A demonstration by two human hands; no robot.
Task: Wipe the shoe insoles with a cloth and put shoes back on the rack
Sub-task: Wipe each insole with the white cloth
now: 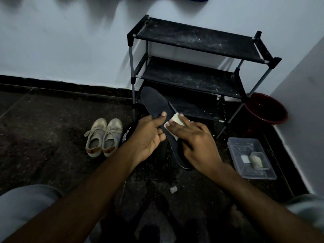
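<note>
My left hand (149, 135) grips a long black insole (155, 102) at its middle, holding it tilted above the floor. My right hand (196, 144) presses a small white cloth (175, 121) flat against the insole's surface. A black shoe (127, 133) lies on the floor, mostly hidden behind my left hand. A pair of beige sneakers (103, 137) stands side by side to the left. The black three-shelf shoe rack (192, 76) stands against the wall just behind the insole, its shelves bare and dusty.
A clear plastic tub (250, 159) holding a small container sits on the floor at the right. A dark red bucket (266, 109) stands beside the rack in the corner. A small grey cap (173, 189) lies on the dark stone floor. My knees frame the bottom corners.
</note>
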